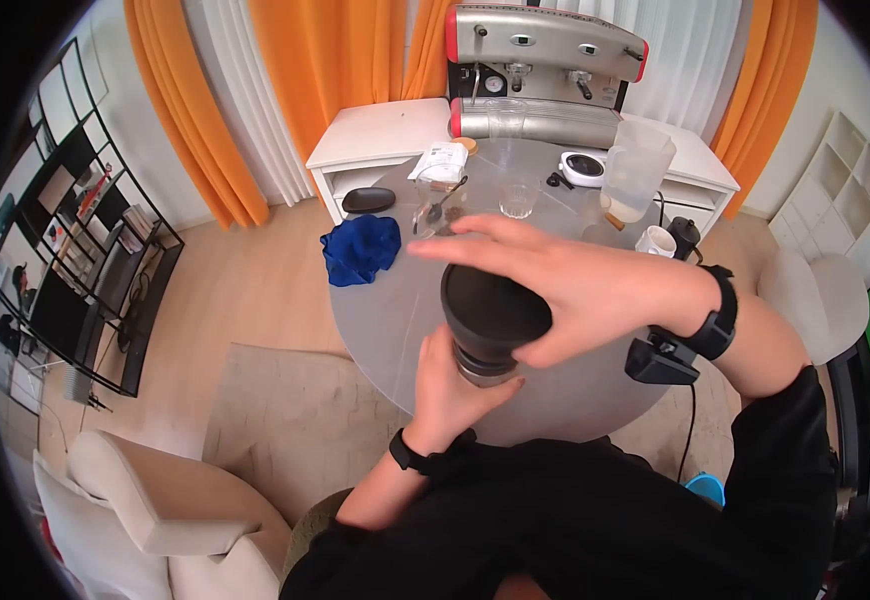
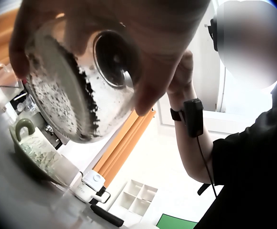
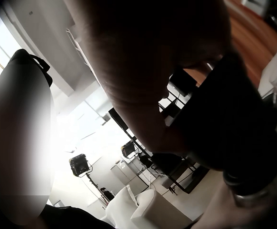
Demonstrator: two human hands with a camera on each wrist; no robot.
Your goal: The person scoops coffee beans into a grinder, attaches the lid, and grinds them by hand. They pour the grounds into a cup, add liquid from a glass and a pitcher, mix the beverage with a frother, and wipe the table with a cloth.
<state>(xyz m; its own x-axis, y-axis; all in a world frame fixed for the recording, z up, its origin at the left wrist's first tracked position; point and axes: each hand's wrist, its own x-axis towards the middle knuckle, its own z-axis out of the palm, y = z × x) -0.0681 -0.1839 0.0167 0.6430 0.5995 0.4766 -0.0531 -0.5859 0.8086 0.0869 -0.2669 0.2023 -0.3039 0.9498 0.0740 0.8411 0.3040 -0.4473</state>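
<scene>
Over the near part of the round grey table, both hands hold a hand coffee grinder with a wide black top and a narrower ringed neck. My left hand grips its lower part from below. In the left wrist view that part is a clear glass jar, dark grounds speckling its inside, with fingers wrapped round it. From the right, my right hand spans the black top, thumb on the near side and fingers reaching across the far side. The right wrist view shows the black body tilted and dark.
Beyond the hands stand a glass vessel with a spoon, a tumbler, a white packet, a scale, a clear pitcher and a mug. A blue cloth and dark tray lie left. An espresso machine stands behind.
</scene>
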